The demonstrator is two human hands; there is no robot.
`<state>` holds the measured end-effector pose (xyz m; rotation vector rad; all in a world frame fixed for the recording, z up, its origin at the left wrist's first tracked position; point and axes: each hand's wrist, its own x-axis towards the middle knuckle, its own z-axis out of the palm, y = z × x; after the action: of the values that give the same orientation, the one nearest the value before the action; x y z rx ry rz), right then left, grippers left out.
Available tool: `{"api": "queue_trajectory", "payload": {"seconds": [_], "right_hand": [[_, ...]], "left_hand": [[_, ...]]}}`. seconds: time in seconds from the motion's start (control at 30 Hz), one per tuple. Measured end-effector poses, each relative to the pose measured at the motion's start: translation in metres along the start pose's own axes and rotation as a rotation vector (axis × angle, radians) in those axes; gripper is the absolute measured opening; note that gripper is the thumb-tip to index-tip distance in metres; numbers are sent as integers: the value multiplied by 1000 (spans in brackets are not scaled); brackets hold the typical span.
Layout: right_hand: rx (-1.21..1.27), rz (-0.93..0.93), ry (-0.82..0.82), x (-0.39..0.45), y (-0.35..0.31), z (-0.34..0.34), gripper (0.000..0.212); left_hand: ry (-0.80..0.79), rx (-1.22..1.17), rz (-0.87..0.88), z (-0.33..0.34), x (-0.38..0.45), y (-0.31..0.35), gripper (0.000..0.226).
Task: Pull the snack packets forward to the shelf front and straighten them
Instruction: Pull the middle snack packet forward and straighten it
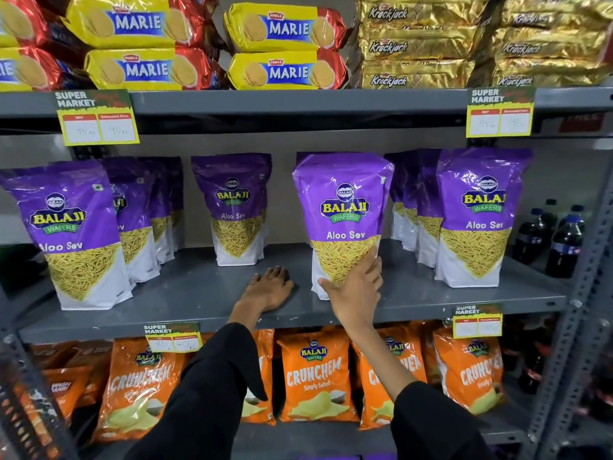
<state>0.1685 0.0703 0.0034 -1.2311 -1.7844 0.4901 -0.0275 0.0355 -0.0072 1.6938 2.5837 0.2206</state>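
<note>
Her right hand [356, 287] cups the middle Aloo Sev packet [343, 224] low, fingers spread, near the shelf [199, 293] front; left hand [270, 288] rests flat, holding nothing. Pushed low, the tall packet could topple backward.

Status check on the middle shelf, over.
Right hand open against front Aloo Sev packet. Left hand flat on shelf. Centre packet still set back. Path clear.

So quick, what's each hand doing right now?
Left hand: open, palm flat on the grey metal shelf, holding nothing.
Right hand: open, pressed against the purple Aloo Sev packet.
</note>
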Motion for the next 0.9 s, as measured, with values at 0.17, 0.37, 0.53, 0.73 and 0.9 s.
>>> {"api": "queue_trajectory", "payload": {"seconds": [0.17, 0.37, 0.53, 0.73, 0.9], "right_hand": [[70, -15, 6, -2, 4, -6, 122], [191, -57, 29, -2, 10, -10, 92], [182, -53, 25, -2, 8, -11, 113], [146, -28, 8, 6, 5, -6, 117], [177, -23, -4, 12, 1, -1, 117]], "left_hand": [[-28, -38, 23, -5, 0, -2, 60], [-37, -17, 54, -4, -4, -4, 63], [-21, 5, 35, -1, -5, -4, 63], [-21, 9, 33, 2, -4, -4, 65], [-18, 10, 33, 2, -4, -5, 64]]}}
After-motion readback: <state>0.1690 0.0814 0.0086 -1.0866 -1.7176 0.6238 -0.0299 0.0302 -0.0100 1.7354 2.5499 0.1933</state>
